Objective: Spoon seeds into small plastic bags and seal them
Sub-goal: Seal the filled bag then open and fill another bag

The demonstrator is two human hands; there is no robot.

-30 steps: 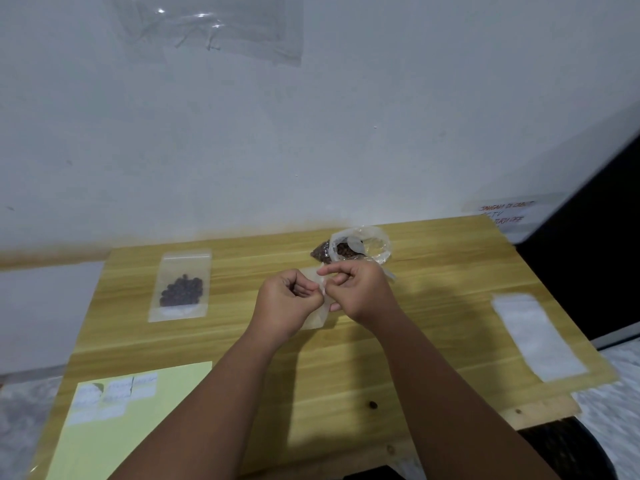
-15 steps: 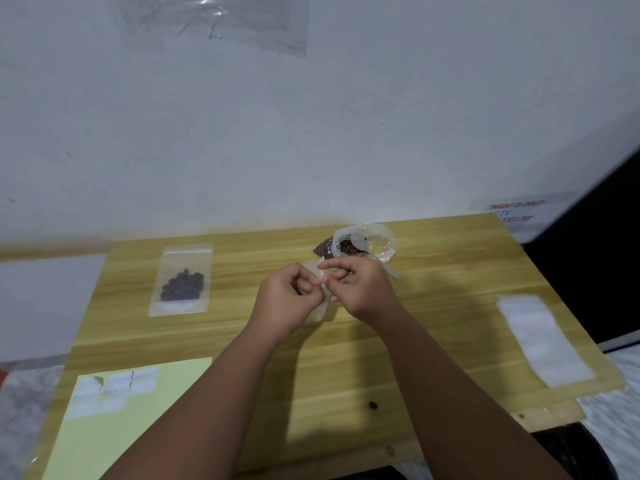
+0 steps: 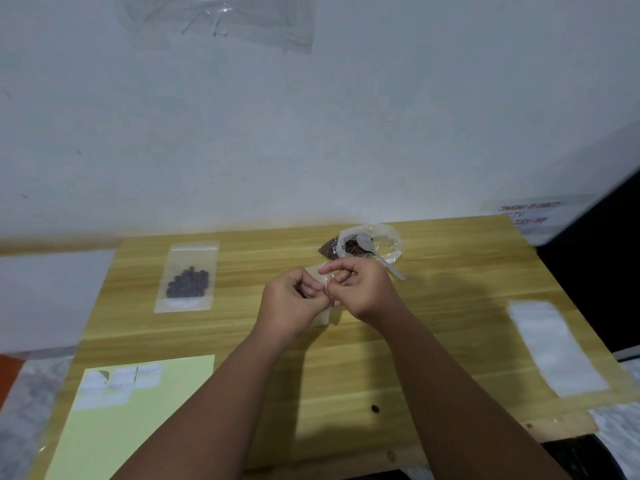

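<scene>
My left hand (image 3: 292, 304) and my right hand (image 3: 363, 289) meet over the middle of the wooden table (image 3: 433, 341), both pinching the top edge of a small clear plastic bag (image 3: 320, 318). Most of that bag is hidden by my fingers. Just behind my hands lies an open clear bag of brown seeds (image 3: 349, 247) with a clear plastic spoon (image 3: 367, 242) resting in it. A sealed small bag holding dark seeds (image 3: 188, 275) lies flat at the left.
A stack of empty clear bags (image 3: 554, 348) lies near the table's right edge. A pale yellow sheet with white labels (image 3: 131, 410) covers the near left corner. A white wall stands right behind the table. Dark floor shows at the right.
My hands stay together on the small bag, fingers shifting slightly along its top edge. The camera has tilted a little, so the table sits lower in view.
</scene>
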